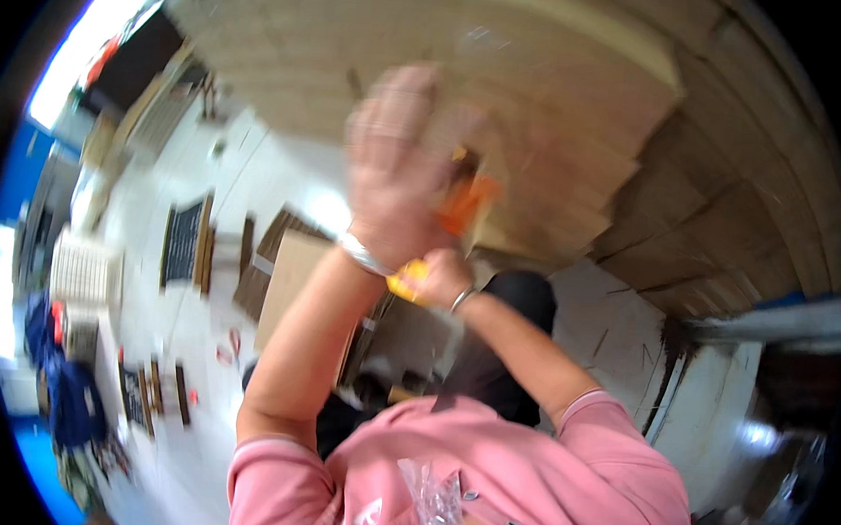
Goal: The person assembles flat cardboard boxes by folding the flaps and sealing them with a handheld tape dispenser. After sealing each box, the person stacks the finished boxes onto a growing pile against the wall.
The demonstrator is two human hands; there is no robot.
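My left hand (392, 158) reaches forward, fingers stretched out and blurred by motion, holding nothing that I can see. It is over the lower left edge of a large brown cardboard piece (549, 109); whether it touches the cardboard I cannot tell. Close below it, my right hand (446, 279) is closed round the yellow handle (407, 283) of what looks like a tape gun. The tool's orange part (467, 204) shows beside the left palm, against the cardboard, with a dark brown part at its far end. Motion blur hides its details.
Stacked cardboard (723, 201) rises at the right. Flat cardboard pieces (293, 280) lie left of my knees. On the pale floor are red-handled scissors (229, 348) and a dark slatted rack (187, 243). A white crate (87, 267) and dark blue cloth (72, 397) sit far left.
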